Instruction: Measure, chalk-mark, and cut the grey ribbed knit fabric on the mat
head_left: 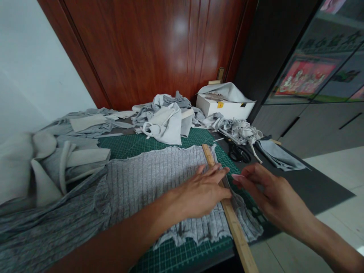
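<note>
Grey ribbed knit fabric [153, 170] lies spread over a green gridded cutting mat [182, 254]. A wooden ruler [239, 237] runs across its right end and sticks out past the near table edge. My left hand [199, 193] presses down on the ruler and fabric, its fingers stretched and spread. Just to the right, my right hand [264, 189] is closed in a pinch on a thin pink piece that looks like tailor's chalk [237, 178]. This piece is held beside the ruler, near the fabric's right edge. Black scissors [239, 152] rest beyond my right hand.
Grey and white fabric scraps [167, 117] are heaped at the back of the table. A white box [226, 108] stands behind a tangle of cut strips [239, 131]. Folded grey cloth [281, 155] lies at the right, and a white bundle [25, 163] at the left.
</note>
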{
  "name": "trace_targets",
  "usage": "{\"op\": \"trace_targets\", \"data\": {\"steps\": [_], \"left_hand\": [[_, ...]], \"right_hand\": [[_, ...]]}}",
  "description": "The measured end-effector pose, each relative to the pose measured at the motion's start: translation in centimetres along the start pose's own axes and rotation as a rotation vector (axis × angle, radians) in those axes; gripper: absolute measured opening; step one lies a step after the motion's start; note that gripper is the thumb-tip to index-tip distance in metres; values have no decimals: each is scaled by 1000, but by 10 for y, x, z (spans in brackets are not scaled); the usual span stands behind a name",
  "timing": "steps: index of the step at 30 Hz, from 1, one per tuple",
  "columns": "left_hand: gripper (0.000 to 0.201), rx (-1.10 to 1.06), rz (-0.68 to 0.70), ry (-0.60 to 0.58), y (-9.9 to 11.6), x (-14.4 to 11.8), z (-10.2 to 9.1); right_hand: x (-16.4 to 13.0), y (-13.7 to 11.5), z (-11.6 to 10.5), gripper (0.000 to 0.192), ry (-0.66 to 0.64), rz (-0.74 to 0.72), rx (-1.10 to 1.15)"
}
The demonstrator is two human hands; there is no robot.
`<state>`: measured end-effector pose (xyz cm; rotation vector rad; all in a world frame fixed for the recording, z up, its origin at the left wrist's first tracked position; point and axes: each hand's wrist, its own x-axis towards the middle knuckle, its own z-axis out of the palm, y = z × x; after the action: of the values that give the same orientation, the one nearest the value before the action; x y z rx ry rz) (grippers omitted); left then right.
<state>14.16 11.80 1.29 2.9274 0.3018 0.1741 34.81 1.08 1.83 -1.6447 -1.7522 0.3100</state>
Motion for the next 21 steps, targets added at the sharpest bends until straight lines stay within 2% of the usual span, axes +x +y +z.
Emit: {"op": "trace_targets", "data": {"steps": [3, 6, 13, 18, 21], "left_hand": [[30, 143, 71, 48, 6, 3, -2], [26, 270, 151, 80, 9, 8, -3], [16, 362, 305, 157, 3, 10, -4], [18, 400, 390, 272, -2, -5, -8], [11, 463, 378, 397, -2, -26, -22]], "right_hand": [[-10, -10, -1, 14, 35, -63, -46], [-18, -17, -3, 10, 87, -104, -76], [-27, -17, -15, 18, 209, -68, -169], [-32, -13, -25, 25, 275, 39, -176], [-36, -11, -30, 25, 304, 79, -156]]}}
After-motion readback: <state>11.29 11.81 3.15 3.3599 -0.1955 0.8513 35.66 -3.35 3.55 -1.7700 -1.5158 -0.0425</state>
